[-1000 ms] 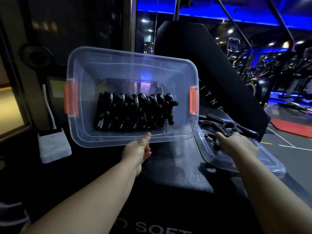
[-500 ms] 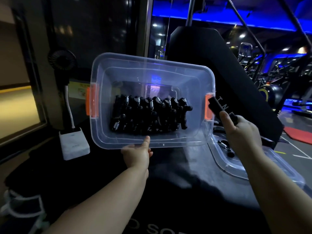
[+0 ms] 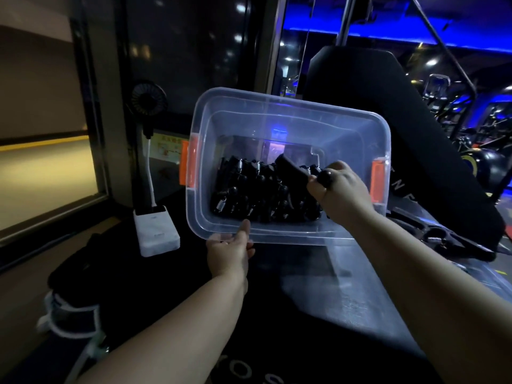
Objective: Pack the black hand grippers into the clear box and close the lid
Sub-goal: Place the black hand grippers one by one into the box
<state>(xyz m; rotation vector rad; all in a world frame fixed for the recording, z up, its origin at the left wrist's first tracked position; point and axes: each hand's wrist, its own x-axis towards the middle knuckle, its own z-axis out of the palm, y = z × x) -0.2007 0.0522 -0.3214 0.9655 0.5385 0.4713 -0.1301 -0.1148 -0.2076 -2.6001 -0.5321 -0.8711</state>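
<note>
Hand gripper (image 3: 291, 169) — handle pointing up-left — in right hand (image 3: 341, 191).

— What sort of place am I steering in?
— A gym. I see exercise machines (image 3: 440, 90) at two o'clock, blue strip lighting (image 3: 401, 40) at one, and a black padded mat (image 3: 304, 356) at six.

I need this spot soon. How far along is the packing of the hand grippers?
Done: a row of grippers lies in the clear box. In hand: the right hand holds another gripper inside the box while the left hand grips its near rim. Left: loose grippers lie on the lid, which is not yet on.
</note>
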